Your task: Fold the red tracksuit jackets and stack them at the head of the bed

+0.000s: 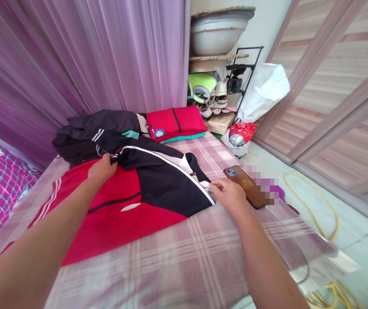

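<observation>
A red and black jacket (167, 189) with white piping lies partly folded on the plaid bedsheet (184, 262). My left hand (101, 167) is closed on its black sleeve near the white-striped cuff. At the collar end, the fingers of my right hand (229, 191) pinch the white-lined edge. Just right of that hand lies a phone (248, 186) in a brown case, with a cable running from it. Behind the jacket sits a folded red garment (179, 122) on a teal one, beside a heap of dark clothing (96, 124).
Purple curtains (106, 56) hang behind the bed. A shoe rack (244, 81) with a large basin (220, 32) on top stands at the back. White and red plastic bags (243, 133) rest on the floor by the wooden wardrobe (341, 86). Yellow cord (335, 214) lies at right.
</observation>
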A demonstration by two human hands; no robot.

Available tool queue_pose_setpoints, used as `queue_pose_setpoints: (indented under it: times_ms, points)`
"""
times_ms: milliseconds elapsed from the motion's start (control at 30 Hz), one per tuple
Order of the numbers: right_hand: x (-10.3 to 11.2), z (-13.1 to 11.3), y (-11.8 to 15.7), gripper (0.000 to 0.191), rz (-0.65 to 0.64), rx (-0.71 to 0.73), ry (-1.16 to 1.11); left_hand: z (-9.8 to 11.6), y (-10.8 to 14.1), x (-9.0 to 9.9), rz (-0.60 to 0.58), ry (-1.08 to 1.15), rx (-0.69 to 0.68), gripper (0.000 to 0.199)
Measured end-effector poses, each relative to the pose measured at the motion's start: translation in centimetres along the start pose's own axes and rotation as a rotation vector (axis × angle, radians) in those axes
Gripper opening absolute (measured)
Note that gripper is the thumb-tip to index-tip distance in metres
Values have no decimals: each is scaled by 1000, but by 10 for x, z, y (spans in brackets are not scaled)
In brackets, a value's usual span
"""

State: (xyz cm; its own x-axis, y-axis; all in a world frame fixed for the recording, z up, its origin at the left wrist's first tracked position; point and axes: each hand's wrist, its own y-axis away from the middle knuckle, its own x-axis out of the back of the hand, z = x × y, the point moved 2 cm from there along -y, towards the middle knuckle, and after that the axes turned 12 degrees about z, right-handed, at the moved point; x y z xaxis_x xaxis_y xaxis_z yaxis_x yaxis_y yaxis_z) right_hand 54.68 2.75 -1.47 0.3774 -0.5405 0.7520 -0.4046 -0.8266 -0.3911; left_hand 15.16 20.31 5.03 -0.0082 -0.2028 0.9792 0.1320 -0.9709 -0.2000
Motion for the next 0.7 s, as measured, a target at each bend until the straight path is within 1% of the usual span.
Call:
queue_pose_setpoints:
  times_ms: [67, 133, 267, 367, 433, 500, 533, 600, 667, 700]
  points:
    - [1, -1, 0, 21, 20, -48, -57, 0, 0, 2, 37, 26, 20, 56]
    - [2, -4, 1, 25, -9, -48, -125, 0, 1, 4, 52, 53, -19, 54]
    - [2, -11, 6, 33, -172, 16, -145, -8, 3, 0, 34, 53, -89, 51]
    - [2, -10, 8, 31, -292, -1, -200, -13, 3, -4, 74, 73, -170, 59]
    - [1, -7, 9, 29, -340, -14, -244, -12, 2, -6, 100, 76, -223, 65]
    - [0, -5, 9, 27, -363, -16, -271, -7, 0, -5, 110, 51, -246, 68]
    - [0, -3, 9, 26, -374, -13, -282, -2, -1, -5, 108, 28, -249, 67]
    - [-2, -1, 9, 23, -398, -5, -308, 7, -3, -3, 87, -14, -236, 57]
    - [-4, 1, 9, 20, -419, -3, -334, 14, -6, 2, 67, -25, -178, 45]
    - [-5, 2, 9, 19, -425, -5, -342, 15, -9, 5, 71, -7, -140, 43]
